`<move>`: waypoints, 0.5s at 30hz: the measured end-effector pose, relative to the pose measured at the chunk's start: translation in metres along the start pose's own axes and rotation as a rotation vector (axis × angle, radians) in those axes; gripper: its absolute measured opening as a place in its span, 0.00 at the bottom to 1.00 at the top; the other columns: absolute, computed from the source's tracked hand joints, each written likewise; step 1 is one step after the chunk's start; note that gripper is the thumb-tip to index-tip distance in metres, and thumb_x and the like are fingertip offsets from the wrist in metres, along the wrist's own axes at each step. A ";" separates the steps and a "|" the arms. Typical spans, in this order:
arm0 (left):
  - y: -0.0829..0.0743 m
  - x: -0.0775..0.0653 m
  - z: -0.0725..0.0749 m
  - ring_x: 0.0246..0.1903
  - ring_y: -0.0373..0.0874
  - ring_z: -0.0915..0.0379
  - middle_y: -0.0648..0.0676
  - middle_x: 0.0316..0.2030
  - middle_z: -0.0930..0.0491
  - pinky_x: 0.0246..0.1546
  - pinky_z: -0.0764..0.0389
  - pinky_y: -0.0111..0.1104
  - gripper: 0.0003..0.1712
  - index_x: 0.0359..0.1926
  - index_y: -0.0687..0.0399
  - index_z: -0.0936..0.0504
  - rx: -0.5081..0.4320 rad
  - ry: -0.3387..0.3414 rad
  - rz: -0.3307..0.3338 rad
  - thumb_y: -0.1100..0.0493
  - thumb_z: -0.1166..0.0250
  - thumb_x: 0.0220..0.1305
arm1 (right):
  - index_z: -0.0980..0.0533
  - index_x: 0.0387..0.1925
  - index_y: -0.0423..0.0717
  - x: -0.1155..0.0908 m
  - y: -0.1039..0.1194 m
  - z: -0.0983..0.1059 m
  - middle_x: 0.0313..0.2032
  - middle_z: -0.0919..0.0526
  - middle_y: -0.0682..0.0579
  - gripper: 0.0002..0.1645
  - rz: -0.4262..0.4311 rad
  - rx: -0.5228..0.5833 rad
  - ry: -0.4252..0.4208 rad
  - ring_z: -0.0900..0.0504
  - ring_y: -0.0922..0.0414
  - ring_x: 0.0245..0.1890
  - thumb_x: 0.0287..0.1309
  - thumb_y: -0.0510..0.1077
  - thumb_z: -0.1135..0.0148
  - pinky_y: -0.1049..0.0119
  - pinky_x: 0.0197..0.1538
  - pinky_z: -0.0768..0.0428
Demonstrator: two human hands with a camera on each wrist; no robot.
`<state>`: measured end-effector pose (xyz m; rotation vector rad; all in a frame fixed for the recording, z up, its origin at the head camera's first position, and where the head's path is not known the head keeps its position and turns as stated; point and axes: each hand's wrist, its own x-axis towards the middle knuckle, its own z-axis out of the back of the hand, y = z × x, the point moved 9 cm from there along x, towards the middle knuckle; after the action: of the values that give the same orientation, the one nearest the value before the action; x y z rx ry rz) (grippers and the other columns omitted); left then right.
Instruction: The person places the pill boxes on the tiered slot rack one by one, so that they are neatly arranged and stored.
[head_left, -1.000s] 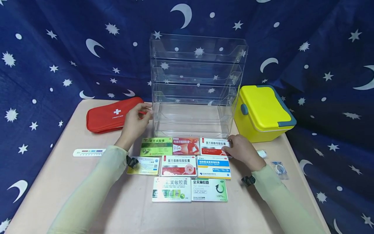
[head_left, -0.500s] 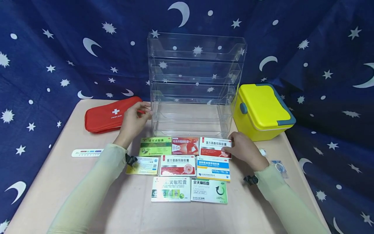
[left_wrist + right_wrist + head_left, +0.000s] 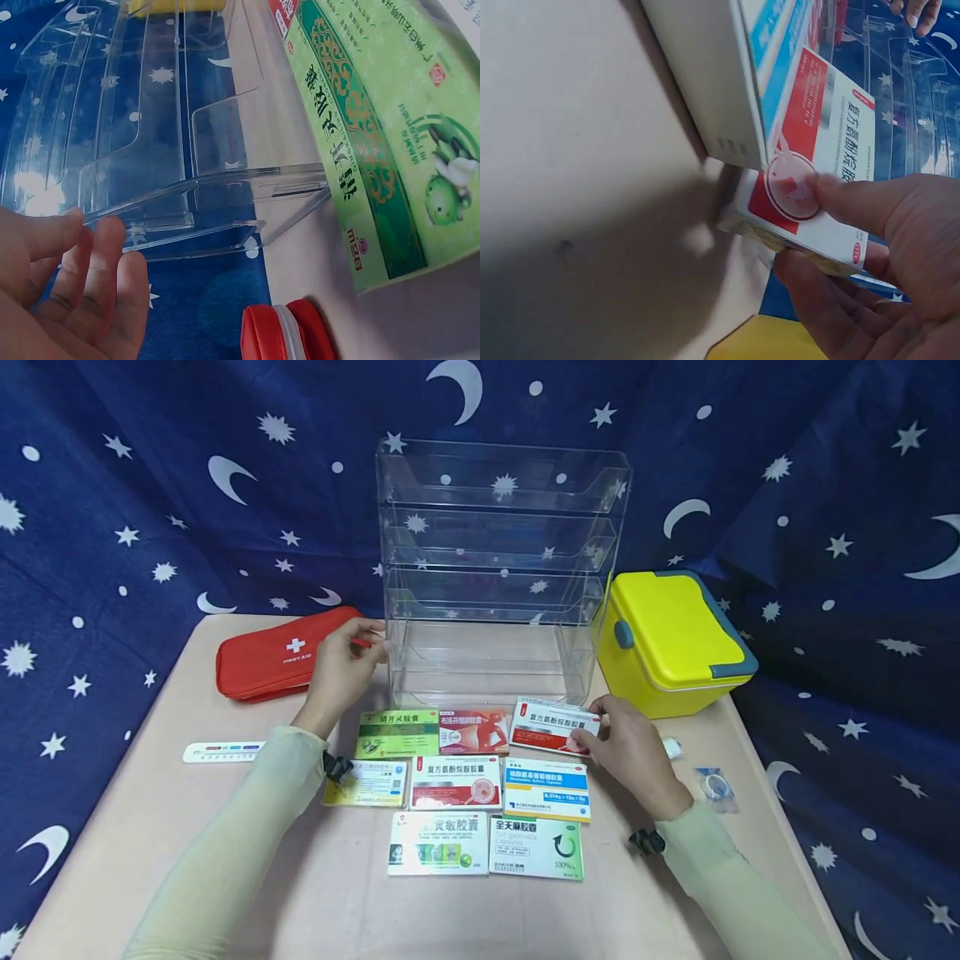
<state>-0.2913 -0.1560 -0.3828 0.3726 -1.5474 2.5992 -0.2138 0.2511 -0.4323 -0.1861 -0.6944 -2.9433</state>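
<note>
Red-and-white medicine box (image 3: 551, 725), at the right end of the far row, is the thing in hand, just near of the clear rack (image 3: 487, 695). From the left: the red pouch (image 3: 277, 656) lies beside the left hand (image 3: 341, 672), whose thumb and fingers pinch the rack's left side edge — a light hold is best, since a hard pull could skew it. Next, the pink box (image 3: 474, 731) lies just beside the medicine box's left end, so lifting straight up seems safer than sliding. The medicine box's long axis runs left to right, its right end turned slightly nearer; the printed face is up, lettering readable from the near side. Just nearer is the blue-and-white box (image 3: 546, 789), which the near edge should avoid catching. Farthest right, the right hand (image 3: 630, 747) has its grip closed on the medicine box, thumb on the printed face, fingers against its right end. Held so, the left end may sag; a firm pinch and level wrist should help — whether it is wholly off the tabletop (image 3: 337, 885), I cannot tell.
</note>
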 end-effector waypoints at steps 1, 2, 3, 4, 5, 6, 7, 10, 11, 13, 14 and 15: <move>0.000 0.000 0.000 0.32 0.49 0.17 0.56 0.38 0.17 0.32 0.24 0.30 0.15 0.54 0.57 0.17 -0.002 0.001 0.001 0.64 0.32 0.68 | 0.25 0.47 0.42 -0.002 0.000 0.001 0.36 0.24 0.47 0.27 0.017 -0.001 -0.015 0.24 0.53 0.29 0.51 0.45 0.19 0.61 0.28 0.23; 0.000 0.000 -0.001 0.32 0.49 0.17 0.56 0.38 0.17 0.32 0.24 0.31 0.15 0.54 0.57 0.18 -0.006 0.003 0.001 0.64 0.32 0.68 | 0.25 0.48 0.42 -0.004 0.001 0.001 0.37 0.24 0.47 0.27 0.028 0.000 -0.027 0.24 0.53 0.30 0.51 0.44 0.19 0.60 0.30 0.22; 0.001 -0.001 -0.001 0.32 0.49 0.17 0.56 0.38 0.17 0.32 0.24 0.31 0.15 0.54 0.57 0.18 -0.010 0.006 0.003 0.64 0.32 0.68 | 0.25 0.49 0.42 -0.006 0.001 0.000 0.38 0.24 0.47 0.28 0.036 0.002 -0.033 0.23 0.53 0.31 0.51 0.44 0.20 0.59 0.32 0.21; 0.001 -0.001 -0.002 0.32 0.49 0.16 0.56 0.39 0.17 0.32 0.24 0.31 0.15 0.54 0.57 0.18 -0.015 0.010 0.005 0.64 0.32 0.68 | 0.25 0.51 0.41 -0.009 0.001 0.000 0.40 0.24 0.47 0.28 0.044 0.008 -0.036 0.22 0.52 0.33 0.52 0.43 0.20 0.58 0.34 0.20; 0.002 -0.001 -0.002 0.32 0.49 0.16 0.56 0.39 0.17 0.31 0.25 0.32 0.15 0.54 0.57 0.18 -0.018 0.014 0.009 0.63 0.32 0.68 | 0.26 0.52 0.41 -0.011 0.001 -0.001 0.41 0.25 0.46 0.29 0.047 0.015 -0.040 0.20 0.52 0.34 0.52 0.42 0.20 0.57 0.36 0.18; 0.003 -0.002 -0.002 0.32 0.49 0.16 0.56 0.39 0.17 0.31 0.25 0.32 0.15 0.54 0.57 0.18 -0.021 0.017 0.012 0.63 0.32 0.68 | 0.26 0.53 0.40 -0.014 0.001 -0.002 0.43 0.25 0.46 0.30 0.052 0.023 -0.042 0.20 0.50 0.36 0.53 0.41 0.21 0.56 0.37 0.18; 0.004 -0.002 -0.003 0.32 0.49 0.15 0.56 0.39 0.17 0.30 0.25 0.32 0.15 0.54 0.57 0.18 -0.022 0.020 0.014 0.63 0.32 0.68 | 0.27 0.55 0.40 -0.016 0.001 -0.003 0.44 0.26 0.45 0.31 0.055 0.030 -0.043 0.19 0.50 0.37 0.53 0.41 0.21 0.55 0.37 0.17; 0.006 -0.003 -0.003 0.32 0.49 0.15 0.56 0.39 0.17 0.29 0.25 0.31 0.15 0.54 0.57 0.19 -0.019 0.024 0.019 0.62 0.32 0.69 | 0.28 0.57 0.39 -0.022 0.000 -0.006 0.46 0.27 0.44 0.31 0.066 0.056 -0.056 0.17 0.48 0.41 0.55 0.39 0.23 0.54 0.40 0.15; 0.006 -0.003 -0.003 0.32 0.49 0.15 0.56 0.39 0.17 0.29 0.24 0.31 0.15 0.54 0.57 0.19 -0.016 0.024 0.019 0.62 0.32 0.69 | 0.28 0.57 0.40 -0.024 -0.001 -0.006 0.47 0.27 0.45 0.31 0.068 0.065 -0.065 0.16 0.49 0.41 0.55 0.38 0.23 0.55 0.41 0.15; 0.007 -0.003 -0.003 0.32 0.49 0.16 0.56 0.39 0.17 0.29 0.24 0.31 0.15 0.54 0.57 0.19 -0.014 0.023 0.020 0.61 0.32 0.69 | 0.27 0.56 0.41 -0.027 -0.003 -0.005 0.47 0.26 0.46 0.28 0.079 0.093 -0.084 0.16 0.49 0.42 0.56 0.37 0.24 0.55 0.41 0.15; 0.006 -0.002 -0.003 0.32 0.49 0.16 0.55 0.39 0.17 0.29 0.24 0.32 0.15 0.54 0.57 0.19 -0.013 0.023 0.019 0.61 0.32 0.69 | 0.26 0.55 0.42 -0.027 -0.004 -0.003 0.48 0.26 0.47 0.27 0.088 0.113 -0.095 0.15 0.50 0.42 0.56 0.36 0.24 0.56 0.41 0.15; 0.006 -0.002 -0.003 0.32 0.49 0.16 0.55 0.39 0.18 0.29 0.25 0.32 0.15 0.54 0.56 0.19 -0.012 0.021 0.018 0.61 0.32 0.69 | 0.25 0.55 0.43 -0.028 -0.004 -0.001 0.48 0.26 0.47 0.26 0.099 0.132 -0.107 0.15 0.50 0.43 0.55 0.35 0.24 0.57 0.41 0.15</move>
<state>-0.2909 -0.1560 -0.3899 0.3304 -1.5658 2.5973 -0.1867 0.2569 -0.4392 -0.3569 -0.8651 -2.7987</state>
